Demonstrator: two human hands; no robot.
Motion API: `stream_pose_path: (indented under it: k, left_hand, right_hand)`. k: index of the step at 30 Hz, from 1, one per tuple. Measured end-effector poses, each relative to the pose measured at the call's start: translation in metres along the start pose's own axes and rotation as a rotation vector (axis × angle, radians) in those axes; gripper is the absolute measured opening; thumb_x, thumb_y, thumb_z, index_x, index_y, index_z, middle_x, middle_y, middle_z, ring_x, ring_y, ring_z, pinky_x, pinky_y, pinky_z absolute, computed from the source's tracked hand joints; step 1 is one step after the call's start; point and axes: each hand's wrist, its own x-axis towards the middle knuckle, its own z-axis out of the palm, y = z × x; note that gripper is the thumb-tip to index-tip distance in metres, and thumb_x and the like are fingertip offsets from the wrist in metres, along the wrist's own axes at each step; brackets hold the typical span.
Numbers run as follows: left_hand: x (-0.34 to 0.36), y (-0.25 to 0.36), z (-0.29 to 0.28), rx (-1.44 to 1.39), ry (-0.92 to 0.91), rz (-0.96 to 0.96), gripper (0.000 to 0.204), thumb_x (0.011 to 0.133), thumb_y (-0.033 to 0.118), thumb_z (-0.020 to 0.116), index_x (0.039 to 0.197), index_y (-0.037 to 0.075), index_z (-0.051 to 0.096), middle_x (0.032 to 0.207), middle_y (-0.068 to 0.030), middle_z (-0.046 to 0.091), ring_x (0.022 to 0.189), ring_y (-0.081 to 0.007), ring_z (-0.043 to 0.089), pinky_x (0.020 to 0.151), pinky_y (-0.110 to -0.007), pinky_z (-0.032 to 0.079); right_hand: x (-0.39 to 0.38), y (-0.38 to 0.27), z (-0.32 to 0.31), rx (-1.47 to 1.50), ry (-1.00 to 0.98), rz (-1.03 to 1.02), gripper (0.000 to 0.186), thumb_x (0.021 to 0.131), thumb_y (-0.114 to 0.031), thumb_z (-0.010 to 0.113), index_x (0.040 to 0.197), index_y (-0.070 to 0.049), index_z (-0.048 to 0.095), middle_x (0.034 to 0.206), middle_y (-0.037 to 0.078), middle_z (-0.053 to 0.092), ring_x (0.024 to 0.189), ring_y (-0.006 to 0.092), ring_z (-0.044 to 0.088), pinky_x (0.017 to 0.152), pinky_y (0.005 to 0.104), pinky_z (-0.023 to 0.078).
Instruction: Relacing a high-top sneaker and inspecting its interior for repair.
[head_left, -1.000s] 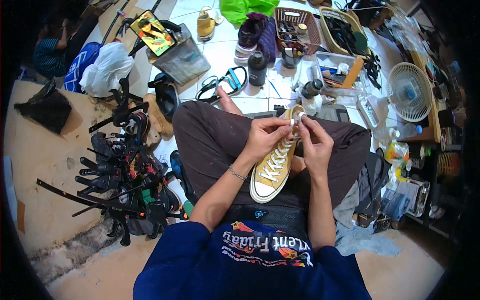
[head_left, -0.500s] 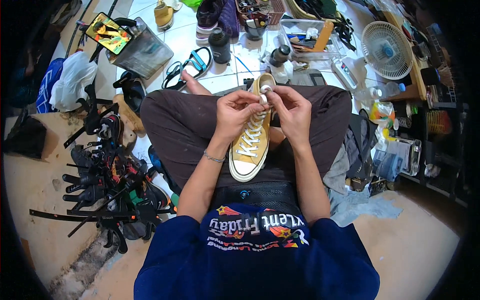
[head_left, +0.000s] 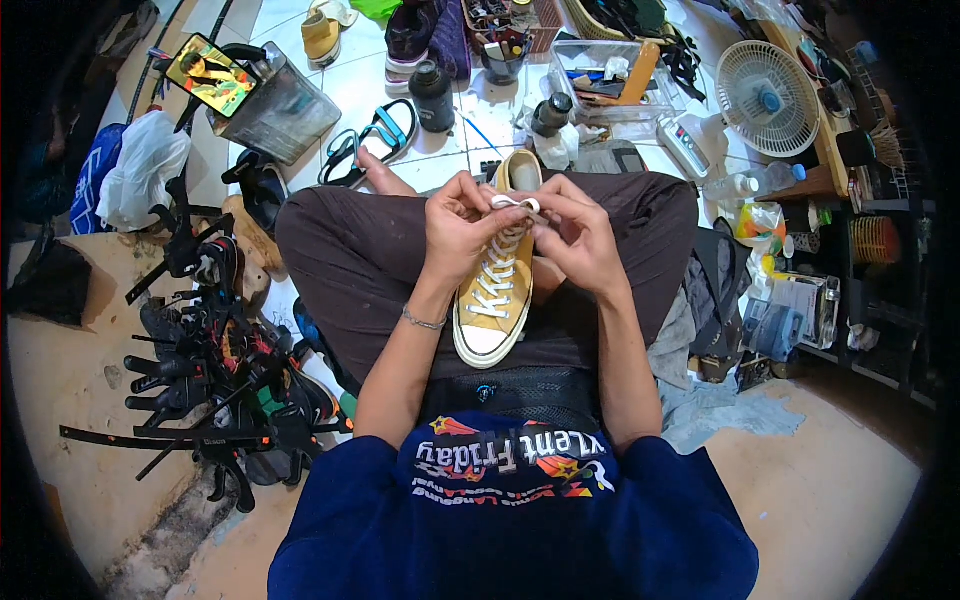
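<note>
Head view.
Item 1: tan sneaker (head_left: 515, 283), on the person's lap, toe twd the body, laced most of the way up.
Item 2: white lace (head_left: 505, 201), looped above the shoe's throat, nr the collar.
Item 3: left hand (head_left: 462, 222), thumb & fingertips pinched on the lace.
Item 4: right hand (head_left: 577, 235), likewise pinched on it, just beside the left; can't tell from here if fingertips touch.
Step in hand: prob. working the lace at the top eyelets. Next move prob. calls for a firm pinch w/ both hands & an even pull.
Surface: dark trousers (head_left: 340, 235), legs crossed; white floor tiles (head_left: 445, 152) ahead.
Room: black bottle (head_left: 432, 97), blue-strapped sandals (head_left: 391, 125), clear tool box (head_left: 640, 115); lit phone (head_left: 213, 76) & clamps (head_left: 165, 372), L side; white fan (head_left: 768, 98), R side.
</note>
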Motion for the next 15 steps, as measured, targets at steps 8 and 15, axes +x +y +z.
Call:
stream_pose_path:
  k: [8,15]
  left_hand:
    - [-0.002,0.009,0.001,0.184,-0.135,0.042,0.034,0.085,-0.005,0.069,0.119,-0.008,0.062,0.104,-0.0151,0.068,0.099,-0.0197,0.066,0.089,-0.031,0.054]
    - [-0.003,0.014,-0.010,0.299,-0.254,-0.002,0.025,0.089,-0.006,0.062,0.113,-0.006,0.068,0.117,-0.0163,0.064,0.111,-0.0213,0.062,0.097,-0.032,0.050]
  right_hand:
    - [0.006,0.004,-0.004,-0.057,0.065,0.145,0.015,0.091,-0.008,0.066,0.097,0.005,0.071,0.077,0.005,0.058,0.068,0.0087,0.053,0.059,0.0247,0.042]
    - [0.005,0.004,0.005,0.011,0.162,0.164,0.017,0.092,-0.011,0.068,0.092,0.006,0.070,0.074,0.005,0.058,0.064,0.0080,0.055,0.055,0.0243,0.043]
